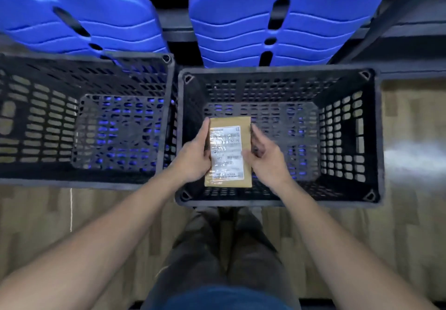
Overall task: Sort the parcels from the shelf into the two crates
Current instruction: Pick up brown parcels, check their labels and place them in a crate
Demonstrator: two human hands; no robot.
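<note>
A small brown cardboard parcel with a white shipping label hangs over the near left part of the right black crate. My left hand grips its left edge, fingers along the side. Against the parcel's right edge rests my right hand, thumb on the label and fingers loosely curled. The left black crate stands beside it with nothing in it. Apart from the held parcel, the right crate shows only its perforated bottom.
Two stacks of blue plastic seat shells sit behind the crates under a dark shelf frame. Wood-pattern floor lies around the crates. My legs stand right in front of the right crate.
</note>
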